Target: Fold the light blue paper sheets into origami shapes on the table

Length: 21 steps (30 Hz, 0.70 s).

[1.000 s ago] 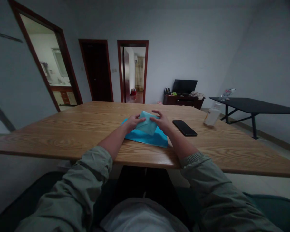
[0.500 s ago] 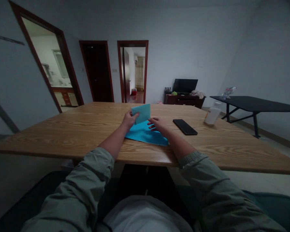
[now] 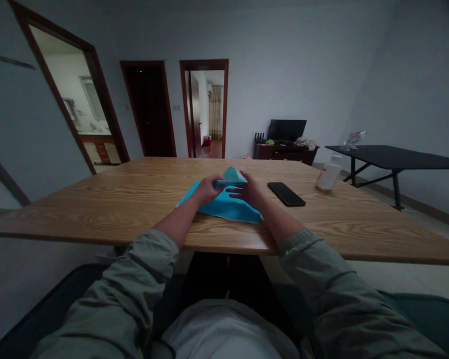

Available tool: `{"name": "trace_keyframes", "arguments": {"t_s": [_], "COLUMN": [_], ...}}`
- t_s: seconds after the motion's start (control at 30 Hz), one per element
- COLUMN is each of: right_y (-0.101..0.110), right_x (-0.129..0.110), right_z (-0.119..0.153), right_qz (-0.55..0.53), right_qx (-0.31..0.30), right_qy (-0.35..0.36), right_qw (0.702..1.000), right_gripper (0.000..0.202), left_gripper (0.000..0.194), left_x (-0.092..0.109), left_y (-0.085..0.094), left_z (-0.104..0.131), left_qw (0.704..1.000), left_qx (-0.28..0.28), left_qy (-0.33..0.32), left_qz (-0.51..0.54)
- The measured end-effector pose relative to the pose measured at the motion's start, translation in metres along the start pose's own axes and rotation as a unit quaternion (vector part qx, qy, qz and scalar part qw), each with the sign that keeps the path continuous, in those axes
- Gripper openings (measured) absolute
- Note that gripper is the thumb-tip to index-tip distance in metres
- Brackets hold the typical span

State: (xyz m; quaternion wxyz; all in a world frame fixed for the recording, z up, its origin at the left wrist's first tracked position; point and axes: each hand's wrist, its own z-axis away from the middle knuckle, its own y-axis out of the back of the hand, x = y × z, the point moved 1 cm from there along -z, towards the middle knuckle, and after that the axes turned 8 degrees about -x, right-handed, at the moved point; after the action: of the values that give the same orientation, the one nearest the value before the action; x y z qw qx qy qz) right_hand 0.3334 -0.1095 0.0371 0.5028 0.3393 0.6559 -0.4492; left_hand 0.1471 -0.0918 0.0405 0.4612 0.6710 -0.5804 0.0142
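A light blue folded sheet (image 3: 232, 175) is held between both hands a little above the table, tilted nearly flat, with its upper layer bulging up; whether it is paper or thin card I cannot tell. My left hand (image 3: 208, 190) is closed on its left end. At its right end, my right hand (image 3: 252, 191) touches it with thumb and forefinger, the other fingers spread below. Under both hands, a brighter blue sheet (image 3: 228, 208) lies on the wooden table (image 3: 134, 199), partly hidden by the hands.
Right of my right hand lies a black phone (image 3: 286, 194). Farther right stands a translucent bottle (image 3: 328, 174) with a white cap. Behind are a black table (image 3: 396, 157) and a cabinet with a dark screen (image 3: 286, 130).
The light blue sheet has tipped from upright to nearly flat and its upper layer has lifted. My right hand has come up to its right end. More of the brighter sheet's left side shows.
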Motion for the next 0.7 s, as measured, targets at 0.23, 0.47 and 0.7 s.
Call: {"name": "trace_keyframes", "arguments": {"t_s": [0.23,0.47,0.7], "right_y": [0.015,0.018,0.018], "right_x": [0.004,0.004,0.006], "right_z": [-0.006,-0.003,-0.001], "right_qz": [0.038,0.125,0.169], "right_qx": [0.02,0.012,-0.041], "right_qy": [0.009,0.006,0.02], "right_qw": [0.999,0.992,0.985], "right_gripper": [0.015,0.031,0.044], "left_gripper": [0.026,0.031,0.03], "left_x": [0.009,0.007,0.008], "left_y": [-0.003,-0.005,-0.006], "left_z": [-0.001,0.002,0.002], "left_qw": [0.97,0.972,0.993], "left_qx": [-0.014,-0.052,0.005], "left_qy": [-0.115,-0.079,-0.043], "left_qz": [-0.215,-0.214,-0.113]}}
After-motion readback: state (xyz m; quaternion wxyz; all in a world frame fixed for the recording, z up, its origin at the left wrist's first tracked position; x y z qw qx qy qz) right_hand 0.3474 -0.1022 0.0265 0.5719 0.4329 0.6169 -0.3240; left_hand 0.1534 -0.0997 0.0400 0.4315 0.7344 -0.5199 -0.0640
